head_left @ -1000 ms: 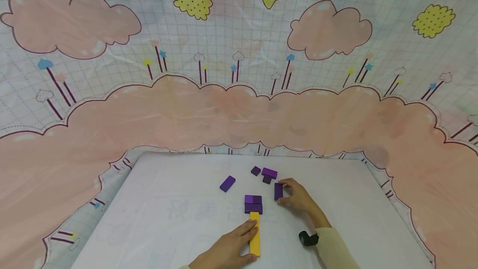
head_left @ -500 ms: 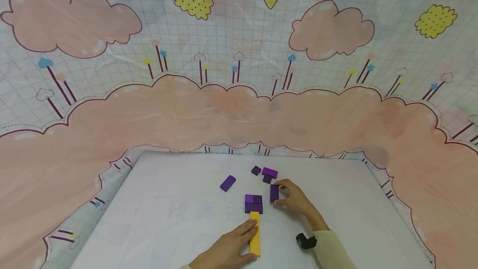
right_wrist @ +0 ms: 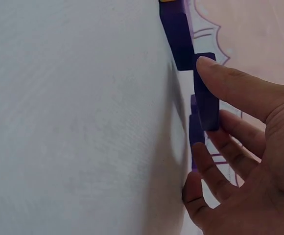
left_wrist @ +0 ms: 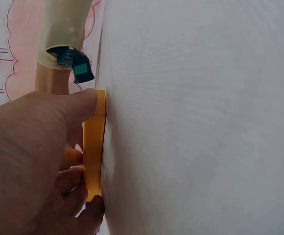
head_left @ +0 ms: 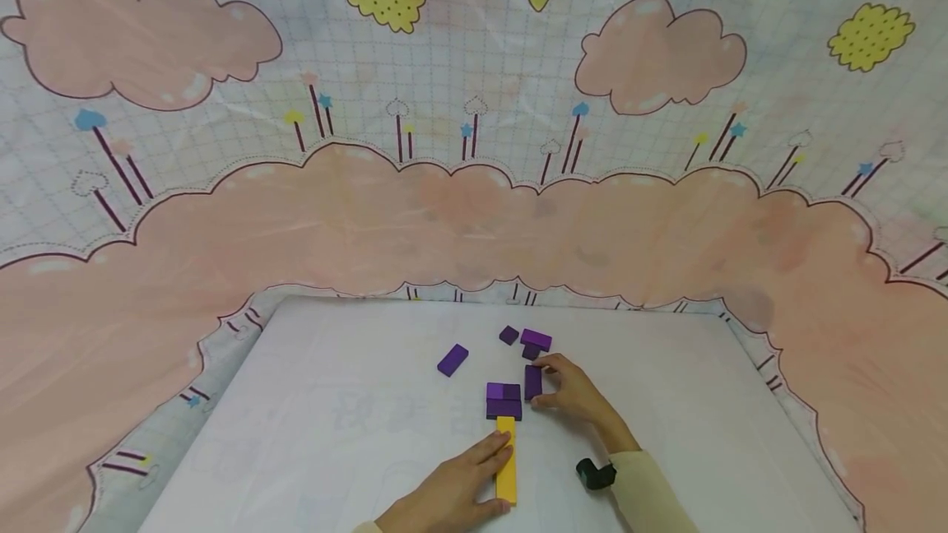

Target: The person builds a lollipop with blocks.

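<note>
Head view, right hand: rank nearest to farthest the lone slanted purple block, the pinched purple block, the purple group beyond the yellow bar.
1. Pinched purple block: held by the right hand.
2. Purple group: left of that block.
3. Lone slanted purple block: farther left.

Kind of room unclear: white tabletop (head_left: 296,410) before cartoonish cloud-and-star-print backdrop (head_left: 459,229).

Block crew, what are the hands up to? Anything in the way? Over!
Left hand touching yellow block. Right hand pinching purple block, just right of purple group. Nothing seen between them.
</note>
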{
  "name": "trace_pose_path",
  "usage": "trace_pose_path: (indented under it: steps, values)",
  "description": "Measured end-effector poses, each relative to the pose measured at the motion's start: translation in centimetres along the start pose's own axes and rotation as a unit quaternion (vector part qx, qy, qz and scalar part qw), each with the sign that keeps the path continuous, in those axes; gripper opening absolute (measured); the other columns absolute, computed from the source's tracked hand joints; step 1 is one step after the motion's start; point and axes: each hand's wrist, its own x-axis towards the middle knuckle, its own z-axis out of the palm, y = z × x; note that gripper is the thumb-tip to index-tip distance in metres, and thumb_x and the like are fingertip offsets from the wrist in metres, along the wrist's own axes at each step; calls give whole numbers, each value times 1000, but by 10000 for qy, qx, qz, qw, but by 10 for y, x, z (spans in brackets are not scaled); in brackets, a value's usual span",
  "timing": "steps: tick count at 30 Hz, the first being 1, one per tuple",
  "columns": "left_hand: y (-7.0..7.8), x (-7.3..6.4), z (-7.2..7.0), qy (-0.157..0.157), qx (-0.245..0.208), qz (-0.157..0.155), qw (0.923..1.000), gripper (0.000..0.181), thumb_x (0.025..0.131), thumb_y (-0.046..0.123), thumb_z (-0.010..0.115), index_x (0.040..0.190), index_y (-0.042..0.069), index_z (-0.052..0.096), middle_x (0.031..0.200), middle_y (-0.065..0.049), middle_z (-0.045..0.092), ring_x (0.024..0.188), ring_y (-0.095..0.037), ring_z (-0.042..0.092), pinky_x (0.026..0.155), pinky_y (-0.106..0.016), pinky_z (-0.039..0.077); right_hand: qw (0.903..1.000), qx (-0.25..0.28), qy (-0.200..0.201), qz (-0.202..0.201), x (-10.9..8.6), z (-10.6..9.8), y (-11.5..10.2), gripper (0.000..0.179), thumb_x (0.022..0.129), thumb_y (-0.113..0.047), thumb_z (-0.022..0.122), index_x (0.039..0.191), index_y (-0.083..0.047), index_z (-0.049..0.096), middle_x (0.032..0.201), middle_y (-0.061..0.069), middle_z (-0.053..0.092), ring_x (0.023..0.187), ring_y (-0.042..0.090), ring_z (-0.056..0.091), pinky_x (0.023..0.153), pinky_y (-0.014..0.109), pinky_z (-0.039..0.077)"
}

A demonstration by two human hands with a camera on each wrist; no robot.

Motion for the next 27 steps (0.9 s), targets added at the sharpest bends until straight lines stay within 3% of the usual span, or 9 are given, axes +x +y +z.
trace_pose_path:
  steps: [27]
  values:
    - [1,2,1,-24,24,-89,10000,77,90,66,53,153,26,35,164,14,19,150,-9,25,113,-36,44,9984,-431,-166,317,5,11,-3,55,74,-18,87,124,-16,64,128,8,62,118,28,56,106,53,46]
